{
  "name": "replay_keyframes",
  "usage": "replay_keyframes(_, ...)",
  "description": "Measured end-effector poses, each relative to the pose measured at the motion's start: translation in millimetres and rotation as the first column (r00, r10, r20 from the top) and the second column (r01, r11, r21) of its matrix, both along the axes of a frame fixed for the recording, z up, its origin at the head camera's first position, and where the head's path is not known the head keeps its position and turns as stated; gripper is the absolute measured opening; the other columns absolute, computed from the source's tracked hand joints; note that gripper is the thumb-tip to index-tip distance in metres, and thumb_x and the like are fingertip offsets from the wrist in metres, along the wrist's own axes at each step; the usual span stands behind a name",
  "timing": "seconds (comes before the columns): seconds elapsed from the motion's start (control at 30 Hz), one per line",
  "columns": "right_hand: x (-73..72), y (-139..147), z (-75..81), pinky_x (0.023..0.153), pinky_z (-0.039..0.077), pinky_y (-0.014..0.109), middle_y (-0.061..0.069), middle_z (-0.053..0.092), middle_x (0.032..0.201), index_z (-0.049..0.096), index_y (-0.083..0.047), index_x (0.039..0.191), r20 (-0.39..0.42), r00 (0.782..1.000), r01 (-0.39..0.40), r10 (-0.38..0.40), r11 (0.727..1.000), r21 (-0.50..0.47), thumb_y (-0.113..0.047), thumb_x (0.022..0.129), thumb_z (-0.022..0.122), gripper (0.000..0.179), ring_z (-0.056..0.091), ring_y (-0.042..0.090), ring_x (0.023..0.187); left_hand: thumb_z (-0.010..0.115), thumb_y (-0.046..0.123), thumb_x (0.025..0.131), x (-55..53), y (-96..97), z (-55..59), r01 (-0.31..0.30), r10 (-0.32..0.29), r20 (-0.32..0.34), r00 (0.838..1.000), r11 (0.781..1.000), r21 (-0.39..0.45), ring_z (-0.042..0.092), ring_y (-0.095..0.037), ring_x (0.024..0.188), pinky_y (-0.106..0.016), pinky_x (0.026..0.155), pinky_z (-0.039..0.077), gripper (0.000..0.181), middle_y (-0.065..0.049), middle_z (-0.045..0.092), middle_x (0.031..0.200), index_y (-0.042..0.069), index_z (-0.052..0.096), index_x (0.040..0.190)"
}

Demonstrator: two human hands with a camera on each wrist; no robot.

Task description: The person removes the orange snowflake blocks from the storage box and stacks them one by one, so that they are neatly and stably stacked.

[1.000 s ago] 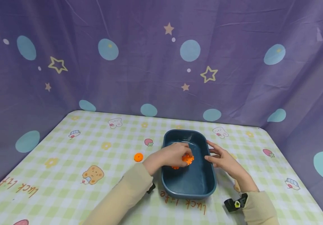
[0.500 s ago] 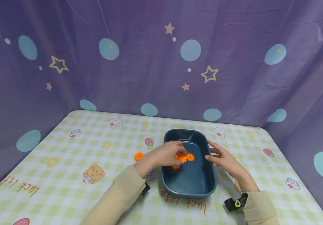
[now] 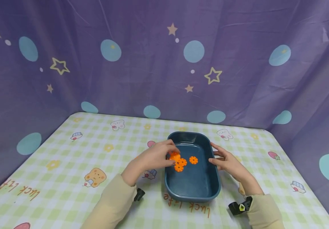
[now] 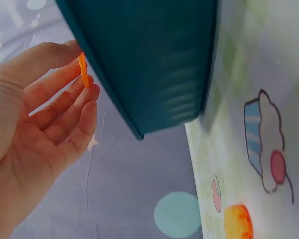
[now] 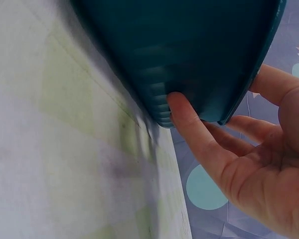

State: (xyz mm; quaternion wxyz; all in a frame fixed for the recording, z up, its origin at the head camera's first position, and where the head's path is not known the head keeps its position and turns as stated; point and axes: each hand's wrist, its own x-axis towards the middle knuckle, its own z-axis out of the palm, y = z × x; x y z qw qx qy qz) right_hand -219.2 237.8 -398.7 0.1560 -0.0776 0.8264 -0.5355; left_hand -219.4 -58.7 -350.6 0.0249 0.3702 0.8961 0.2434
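Observation:
A dark teal rectangular basin [image 3: 194, 184] stands on the table. My left hand [image 3: 156, 156] reaches over its left rim and pinches an orange notched disc [image 3: 175, 157] between thumb and fingers; the disc's thin edge [image 4: 83, 69] shows in the left wrist view. On the basin floor lie a lone orange disc [image 3: 193, 160] and two more close together, the nearer disc [image 3: 178, 167] partly overlapping the other [image 3: 183, 162]. My right hand [image 3: 228, 162] holds the basin's right side, thumb at the rim and a fingertip [image 5: 179, 102] against the outer wall.
A further orange disc [image 4: 238, 222] lies on the tabletop left of the basin, mostly hidden behind my left wrist in the head view. A checked cloth [image 3: 75, 156] with printed pictures covers the table. Purple curtains [image 3: 141, 89] enclose the back and sides.
My left hand has drawn back leftward, from the basin's middle to its left rim. The lone disc and the pair on the floor have come into fuller view. My right hand stays put.

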Motion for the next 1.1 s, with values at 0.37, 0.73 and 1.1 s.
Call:
replay_keyframes(0.37, 0.9, 0.2, 2.3, 0.073, 0.048, 0.032, 0.025, 0.029, 0.141, 0.017, -0.021, 0.146, -0.007, 1.000, -0.003, 0.003, 1.000, 0.012, -0.024, 0.089, 0.058, 0.070, 0.050, 0.029, 0.111, 0.067, 0.018, 0.079, -1.9, -27.3, 2.8, -0.118, 0.120, -0.057, 0.991, 0.993, 0.026, 0.055, -0.012, 0.086, -0.025, 0.073, 0.046, 0.030, 0.005, 0.055, 0.099, 0.013, 0.064, 0.109)
replay_keyframes(0.73, 0.4, 0.5, 2.3, 0.074, 0.049, 0.032, 0.025, 0.030, 0.141, 0.018, -0.022, 0.146, -0.006, 1.000, -0.001, 0.001, 1.000, 0.010, -0.024, 0.088, 0.058, 0.070, 0.051, 0.028, 0.111, 0.070, 0.016, 0.076, -6.9, -51.9, 5.6, -0.146, 0.150, -0.062, 0.987, 0.987, 0.061, 0.057, -0.016, 0.086, -0.030, 0.077, 0.048, 0.028, 0.003, 0.056, 0.095, 0.010, 0.065, 0.103)
replay_keyframes(1.1, -0.5, 0.1, 0.2, 0.076, 0.049, 0.033, 0.024, 0.030, 0.141, 0.019, -0.023, 0.146, 0.000, 1.000, 0.007, -0.007, 1.000, 0.005, -0.023, 0.088, 0.058, 0.070, 0.050, 0.030, 0.113, 0.072, 0.015, 0.074, -14.6, -61.9, -4.8, -0.142, 0.147, -0.048, 0.988, 0.986, 0.082, 0.056, -0.014, 0.082, -0.028, 0.074, 0.048, 0.024, 0.002, 0.058, 0.092, 0.011, 0.065, 0.097)
